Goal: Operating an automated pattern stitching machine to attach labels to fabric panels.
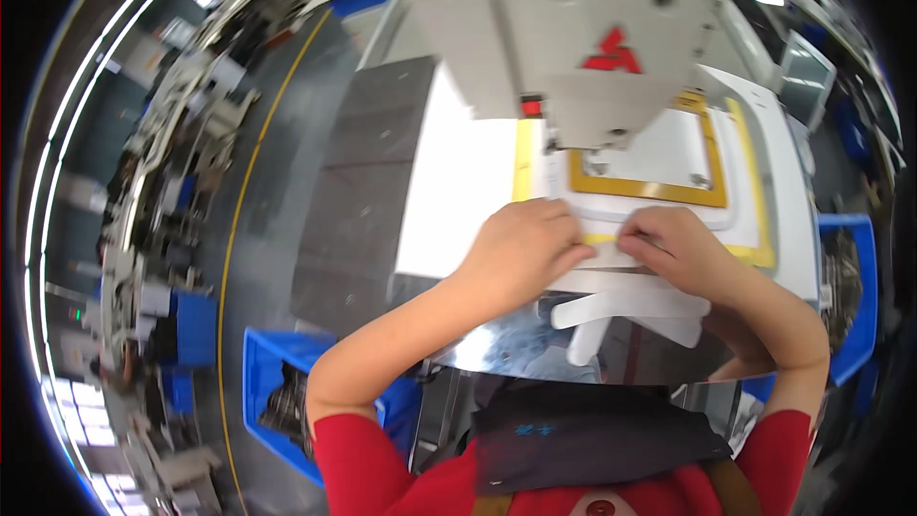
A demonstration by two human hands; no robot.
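Note:
Both hands work at the near edge of a white template sheet (pixel 740 229) bordered with yellow tape, in front of a sewing machine head (pixel 602 38). My left hand (pixel 527 247) has its fingers bent together, thumb pointing right. A short gap away, my right hand (pixel 680 250) is closed in a pinch, thumb against the fingers. Something pale lies between the fingertips, too blurred to name. Beyond them, under the machine head, sits an amber rectangular frame (pixel 650 193). Several white curved strips (pixel 630 306) lie just nearer than the hands on the shiny metal tabletop (pixel 487 344).
Blue bins with dark contents stand at the left (pixel 277 349) and right (pixel 864 277) of the table. A dark grey panel (pixel 358 182) adjoins the white surface on the left. Beyond it runs an aisle with a yellow floor line (pixel 234 220). A screen (pixel 804 81) stands at the far right.

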